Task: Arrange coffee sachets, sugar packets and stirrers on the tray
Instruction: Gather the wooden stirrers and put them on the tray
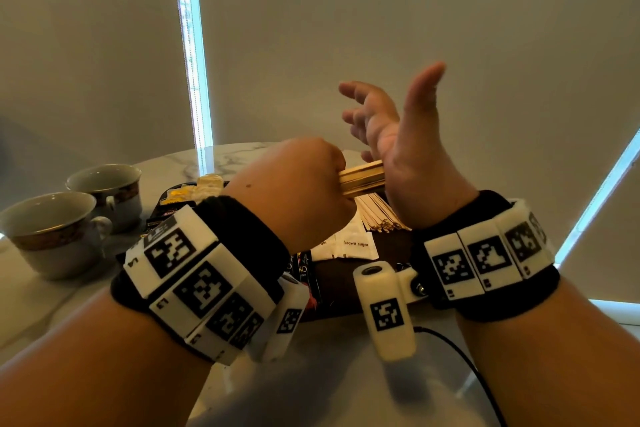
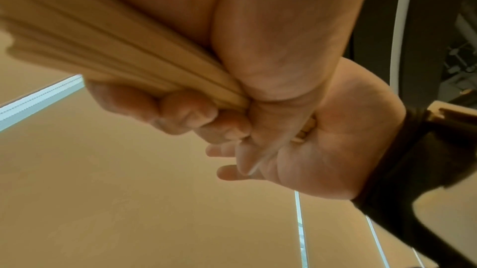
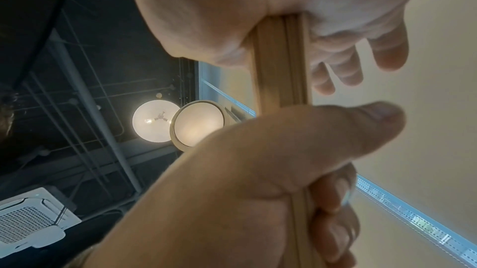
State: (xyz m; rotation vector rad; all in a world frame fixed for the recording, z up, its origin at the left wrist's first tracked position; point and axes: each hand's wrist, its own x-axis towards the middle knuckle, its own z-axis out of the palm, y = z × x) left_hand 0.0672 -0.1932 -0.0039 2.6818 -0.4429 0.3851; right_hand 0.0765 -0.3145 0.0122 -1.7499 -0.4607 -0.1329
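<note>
The step in hand looks like squaring up a bundle of wooden stirrers [image 1: 362, 177] before it goes onto the tray [image 1: 341, 282]. The left hand [image 1: 294, 184] is the working grip: its fingers are curled tight round one end of the bundle, which it holds level above the tray. The right hand [image 1: 403, 146] stands upright with its fingers spread and relaxed, holding nothing; the free ends of the stirrers butt against the heel of its palm, and the right wrist view shows the sticks running straight from the fist into that palm.

Below the hands, more stirrers [image 1: 379, 217] lie fanned on the tray, with white brown sugar packets [image 1: 356, 244] just beside them and dark coffee sachets [image 1: 166, 215] toward the left side. Two cups [image 1: 69, 215] stand on the marble tabletop [image 1: 45, 302], off the tray.

The next move probably calls for lowering the evened bundle beside the fanned stirrers and loosening the left grip gently, so the sticks stay aligned rather than scatter across the packets.
</note>
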